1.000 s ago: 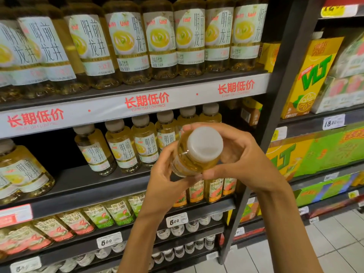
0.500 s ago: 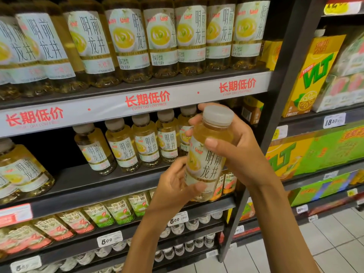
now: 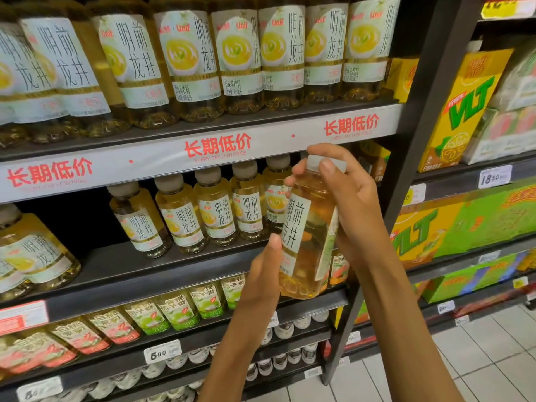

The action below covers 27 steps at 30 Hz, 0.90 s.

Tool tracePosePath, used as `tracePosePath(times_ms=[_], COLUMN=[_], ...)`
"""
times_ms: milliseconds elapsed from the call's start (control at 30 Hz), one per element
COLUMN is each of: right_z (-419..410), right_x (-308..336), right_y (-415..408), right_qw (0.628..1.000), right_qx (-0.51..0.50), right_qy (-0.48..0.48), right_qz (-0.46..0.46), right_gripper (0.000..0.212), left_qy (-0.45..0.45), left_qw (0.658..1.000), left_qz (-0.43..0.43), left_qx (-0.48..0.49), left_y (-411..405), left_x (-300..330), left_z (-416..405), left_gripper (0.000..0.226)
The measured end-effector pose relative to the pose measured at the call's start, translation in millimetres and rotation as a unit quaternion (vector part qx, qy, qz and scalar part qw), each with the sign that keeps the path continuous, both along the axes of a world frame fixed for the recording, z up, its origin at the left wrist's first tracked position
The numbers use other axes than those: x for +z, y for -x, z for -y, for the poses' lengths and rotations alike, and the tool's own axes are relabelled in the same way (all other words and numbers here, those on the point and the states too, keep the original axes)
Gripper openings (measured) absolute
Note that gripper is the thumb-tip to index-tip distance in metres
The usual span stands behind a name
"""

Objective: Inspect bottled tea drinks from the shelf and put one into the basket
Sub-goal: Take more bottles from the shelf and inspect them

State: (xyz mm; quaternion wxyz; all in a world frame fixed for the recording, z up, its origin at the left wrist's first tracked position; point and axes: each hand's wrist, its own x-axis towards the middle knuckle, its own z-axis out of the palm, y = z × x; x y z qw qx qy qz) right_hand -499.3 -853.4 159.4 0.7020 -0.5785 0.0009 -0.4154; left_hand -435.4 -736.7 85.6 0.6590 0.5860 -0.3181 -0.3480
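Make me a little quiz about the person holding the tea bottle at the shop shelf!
1. True or false: the held bottle is lying flat on the shelf.
2. Which hand grips the bottle near its white cap? A) left hand B) right hand C) neither
3. Fill in: the big boxes on the right-hand shelves show the green letters ___.

Key
1. False. Both hands hold it roughly upright in front of the shelf.
2. B. The right hand wraps the top; the left hand holds the lower part.
3. VLT.
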Motion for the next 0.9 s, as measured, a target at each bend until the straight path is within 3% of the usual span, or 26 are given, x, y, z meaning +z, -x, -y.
tracePosePath(times_ms=[133,233,367,467,567,667,767,833,900], right_z=[-2.9,-3.2,1.4,0.1,0.1,-1.4,-3.1,0.2,4.7], right_x=[-3.3,-5.8,-7.5,-7.0,-7.9,-6.9,-8.0,-8.1,-6.9], right_y=[-3.1,-6.1,-10.0,-14.0,-13.6,-12.3,-13.9,-14.4,-14.6], right_qw=[0.996,0.996,0.998,0.995,0.998,0.996,0.994,0.994,0.996], right_qx=[-0.082,-0.073,0.036,0.077,0.035,-0.042,-0.056,-0.034,0.026], right_qy=[0.034,0.037,-0.016,-0.036,-0.012,0.051,0.07,0.066,0.03], right_qz=[-0.029,-0.048,-0.05,-0.049,-0.049,-0.058,-0.07,-0.085,-0.08], right_gripper=[0.021,0.023,0.029,0.028,0.025,0.021,0.023,0.026,0.029], left_qy=[0.019,0.04,0.04,0.036,0.012,0.022,0.03,0.03,0.011], left_qw=[0.997,0.997,0.994,0.988,0.994,0.999,0.998,0.999,0.996], left_qz=[0.071,0.062,-0.096,-0.145,-0.105,-0.009,0.04,0.004,-0.094], left_qx=[0.009,0.01,-0.027,-0.049,0.0,0.039,0.029,0.023,-0.007], left_y=[4.1,5.7,1.8,4.0,2.6,-2.7,-0.9,-3.2,-6.0], left_x=[7.7,8.9,7.4,5.3,6.5,9.4,10.3,8.0,7.3], left_z=[1.2,1.7,0.3,1.2,2.7,4.5,3.4,2.4,-0.7], left_gripper=[0.038,0.033,0.069,0.074,0.074,0.053,0.047,0.057,0.073])
